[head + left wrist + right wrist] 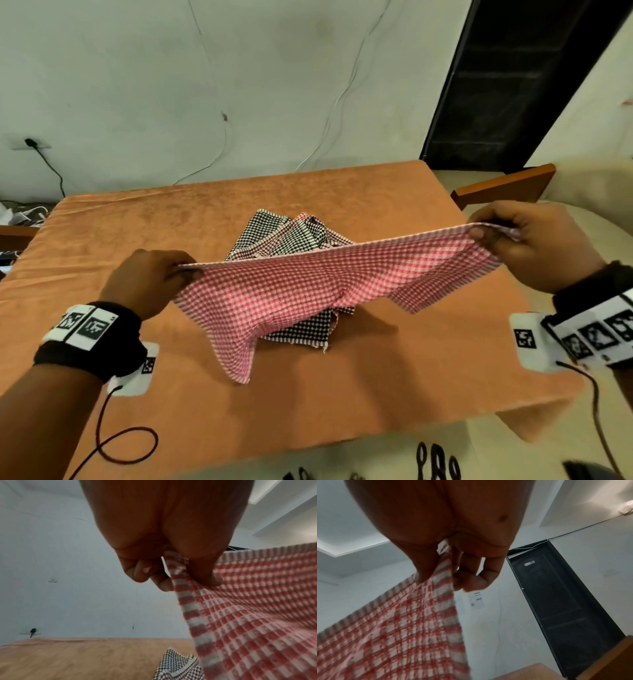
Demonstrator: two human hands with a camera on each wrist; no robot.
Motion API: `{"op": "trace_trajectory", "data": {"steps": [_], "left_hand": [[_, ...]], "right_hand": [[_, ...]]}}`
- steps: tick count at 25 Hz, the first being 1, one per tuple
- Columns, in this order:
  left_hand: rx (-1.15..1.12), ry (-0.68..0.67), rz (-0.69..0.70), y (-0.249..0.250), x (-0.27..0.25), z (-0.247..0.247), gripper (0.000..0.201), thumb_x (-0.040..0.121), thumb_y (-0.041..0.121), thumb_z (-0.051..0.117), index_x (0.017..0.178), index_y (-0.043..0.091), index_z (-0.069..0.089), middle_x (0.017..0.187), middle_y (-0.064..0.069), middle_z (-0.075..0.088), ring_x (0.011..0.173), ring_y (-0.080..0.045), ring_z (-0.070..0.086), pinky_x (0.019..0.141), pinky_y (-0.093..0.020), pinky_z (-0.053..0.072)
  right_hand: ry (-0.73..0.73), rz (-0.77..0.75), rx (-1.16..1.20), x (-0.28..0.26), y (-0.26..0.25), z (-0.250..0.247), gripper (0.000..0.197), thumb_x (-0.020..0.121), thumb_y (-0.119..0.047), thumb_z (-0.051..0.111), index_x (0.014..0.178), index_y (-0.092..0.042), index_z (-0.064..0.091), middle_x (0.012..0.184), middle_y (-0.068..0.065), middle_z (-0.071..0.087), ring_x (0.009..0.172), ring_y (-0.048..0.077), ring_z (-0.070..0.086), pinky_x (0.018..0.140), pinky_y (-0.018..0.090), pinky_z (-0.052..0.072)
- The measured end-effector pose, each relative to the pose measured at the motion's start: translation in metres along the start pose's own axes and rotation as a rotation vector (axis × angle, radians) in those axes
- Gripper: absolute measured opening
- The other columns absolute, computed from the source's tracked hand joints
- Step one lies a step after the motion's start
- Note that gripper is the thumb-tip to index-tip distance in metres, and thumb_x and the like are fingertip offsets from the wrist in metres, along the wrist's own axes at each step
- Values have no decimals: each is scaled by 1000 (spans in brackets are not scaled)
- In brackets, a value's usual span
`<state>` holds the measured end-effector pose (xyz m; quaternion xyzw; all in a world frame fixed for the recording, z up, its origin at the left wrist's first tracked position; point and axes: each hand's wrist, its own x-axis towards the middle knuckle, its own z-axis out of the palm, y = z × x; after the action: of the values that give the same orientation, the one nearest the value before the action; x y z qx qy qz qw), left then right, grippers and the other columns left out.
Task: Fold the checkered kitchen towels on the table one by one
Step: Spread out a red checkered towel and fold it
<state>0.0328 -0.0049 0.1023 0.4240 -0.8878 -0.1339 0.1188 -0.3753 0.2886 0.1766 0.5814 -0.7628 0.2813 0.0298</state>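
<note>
My left hand (147,277) pinches one top corner of the red towel (308,284), my right hand (534,243) the other; fingers (204,574) and thumb on each are curled tight on the cloth. I see the towel stretched between them above the desk (137,222), its lower edge drooping. Behind it, the pile of towels (291,233) lies mid-desk.
</note>
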Motion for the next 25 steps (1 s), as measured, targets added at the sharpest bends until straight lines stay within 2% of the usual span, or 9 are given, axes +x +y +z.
{"op": "trace_trajectory", "data": {"steps": [2,5,8,10,13,18,21,23,25], "left_hand": [[-107,36,64,6,7,-6,12,87,16,74,81,25,70,67,-4,69,63,-13,62,56,-28,46],[-203,81,125,29,19,-13,13,83,18,77,78,27,69,62,11,66,66,7,60,53,-7,38],[-231,50,182,61,35,-12,18,83,31,78,74,38,64,76,22,69,67,6,60,58,-14,41],[-227,46,201,88,48,-7,11,83,41,70,75,39,64,71,8,70,68,-5,61,63,-27,45],[-205,53,175,132,75,4,9,88,32,73,83,24,73,74,-6,68,69,-20,60,68,-34,46],[-242,137,61,186,115,11,17,86,32,75,89,15,76,66,-5,66,59,-16,60,74,-41,58],[-293,260,51,210,115,12,24,87,33,73,94,10,77,63,-2,66,58,-8,61,75,-31,55],[-355,324,92,215,93,12,18,87,29,74,94,13,76,60,11,67,54,-1,62,66,-22,54],[-419,327,129,211,53,22,8,84,24,77,91,22,74,61,15,69,55,7,62,58,-11,50]], "right_hand": [[-15,71,-55,-6,9,-11,9,87,-8,68,96,-9,71,79,1,64,68,11,57,61,18,39],[-75,188,-92,-10,37,-33,8,90,-12,64,95,-17,68,81,2,64,76,22,57,69,27,41],[-182,284,-149,-12,84,-53,9,91,-22,64,89,-31,65,83,-6,67,79,21,61,74,40,50],[-210,304,-182,-5,115,-62,11,90,-23,65,87,-34,63,84,-4,67,80,23,62,78,45,53],[-183,296,-238,13,152,-76,8,89,-21,67,86,-28,66,83,6,68,81,29,62,80,42,50],[-59,297,-271,42,195,-94,17,90,-21,67,101,-9,72,94,18,69,88,34,62,85,42,48],[45,236,-239,43,208,-106,18,90,-19,66,103,-7,72,96,19,71,91,36,64,86,43,50],[112,203,-165,26,217,-110,17,90,-18,66,105,-10,71,95,18,71,88,32,64,85,41,50],[123,175,-96,-9,232,-106,16,90,-17,66,105,-21,68,93,12,70,84,27,62,83,40,49]]}}
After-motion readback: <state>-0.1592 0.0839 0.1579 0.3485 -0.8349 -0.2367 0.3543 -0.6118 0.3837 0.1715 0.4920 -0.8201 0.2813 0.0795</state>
